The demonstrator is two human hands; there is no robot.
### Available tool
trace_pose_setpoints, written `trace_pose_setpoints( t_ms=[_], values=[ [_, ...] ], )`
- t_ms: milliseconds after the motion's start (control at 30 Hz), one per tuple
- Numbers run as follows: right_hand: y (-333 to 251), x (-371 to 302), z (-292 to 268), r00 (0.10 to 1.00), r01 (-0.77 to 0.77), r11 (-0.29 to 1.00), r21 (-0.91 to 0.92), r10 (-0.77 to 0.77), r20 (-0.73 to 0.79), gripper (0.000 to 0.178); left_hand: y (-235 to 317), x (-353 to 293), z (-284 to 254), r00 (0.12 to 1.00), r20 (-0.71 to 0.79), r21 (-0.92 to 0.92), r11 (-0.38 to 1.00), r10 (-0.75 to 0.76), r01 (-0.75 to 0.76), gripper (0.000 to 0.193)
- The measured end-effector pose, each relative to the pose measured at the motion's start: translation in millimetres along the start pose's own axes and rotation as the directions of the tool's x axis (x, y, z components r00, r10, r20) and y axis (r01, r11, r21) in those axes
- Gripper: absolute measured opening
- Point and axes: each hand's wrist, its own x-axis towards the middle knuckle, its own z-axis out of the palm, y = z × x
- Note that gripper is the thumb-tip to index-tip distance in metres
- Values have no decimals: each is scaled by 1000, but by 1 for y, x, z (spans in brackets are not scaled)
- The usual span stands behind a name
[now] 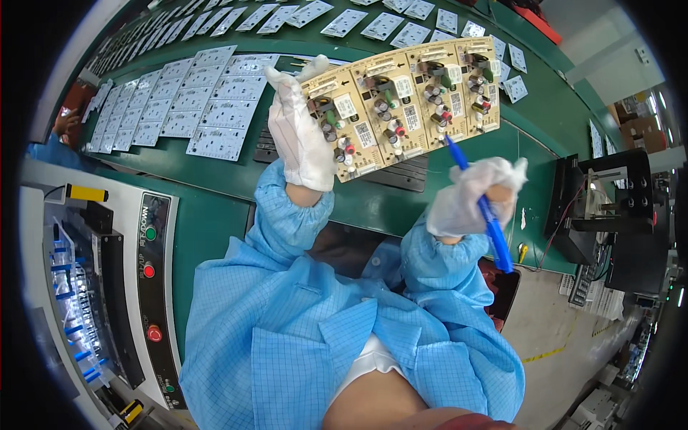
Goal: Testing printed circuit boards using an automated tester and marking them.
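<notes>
A tan circuit board panel (pixel 396 100) is held up above the green bench, its component side facing me. It is split into several like sections, each with capacitors, a green part and white labels. My left hand (pixel 301 129), in a white glove, grips the panel's left end. In my gloved right hand (pixel 479 197) is a blue pen (pixel 494 233), slanting with its tip up by the panel's lower edge. Whether the tip touches the board I cannot tell. Some right fingers are hidden behind the glove's folds.
White board panels (pixel 226 107) lie in rows on the green bench (pixel 537 118), left and far. A machine with buttons (pixel 154 287) stands at left, a black fixture (pixel 609 193) at right. Another person's hand (pixel 66 123) shows at far left.
</notes>
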Motion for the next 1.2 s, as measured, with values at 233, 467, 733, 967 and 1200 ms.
trace_pose_setpoints(
  t_ms=[233,467,733,967,1200],
  values=[
    [27,24,-9,991,85,952,-295,-49,128,9,-6,1,-2,996,20,120,988,91,-93,68],
    [44,54,-22,973,226,943,-242,-206,106,18,-6,-1,-7,999,12,111,993,39,-40,68],
    [21,67,-15,929,-370,928,29,370,13,32,-14,20,-39,989,97,249,959,115,-136,66],
    [50,13,5,604,-585,761,-282,640,475,46,-33,48,-70,969,204,466,857,140,-222,55],
    [53,4,-26,697,-187,915,-357,380,608,32,-33,33,-66,944,268,323,941,-195,103,62]
  ],
)
